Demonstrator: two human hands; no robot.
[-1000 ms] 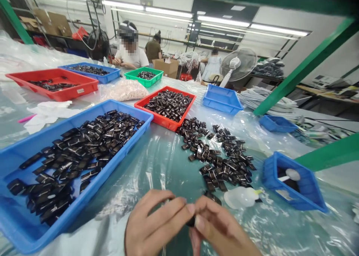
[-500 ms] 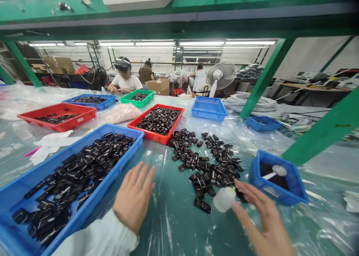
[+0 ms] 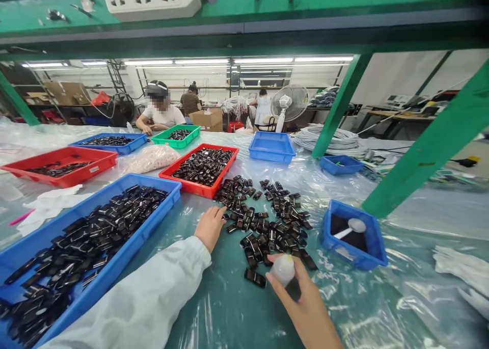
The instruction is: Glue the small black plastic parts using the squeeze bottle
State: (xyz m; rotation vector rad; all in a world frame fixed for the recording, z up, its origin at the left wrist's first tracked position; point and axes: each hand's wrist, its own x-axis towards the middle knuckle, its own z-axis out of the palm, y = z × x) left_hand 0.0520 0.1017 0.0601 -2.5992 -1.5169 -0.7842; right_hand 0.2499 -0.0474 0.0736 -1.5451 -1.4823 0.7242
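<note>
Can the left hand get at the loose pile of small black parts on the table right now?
Probably yes: the left hand already lies at the near-left edge of the loose pile of small black parts, nothing between them. The right hand grips a small white plastic bottle off to the side.

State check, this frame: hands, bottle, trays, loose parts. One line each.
left hand: open, fingertips at the edge of the loose black parts
right hand: gripping the white bottle
white bottle: held, tilted, on the table
loose black parts: scattered pile on the plastic sheet
near blue tray: filled with black parts
red tray: filled with black parts
small blue bin: holds a white swab on a dark pad
far blue tray: looks empty
</note>
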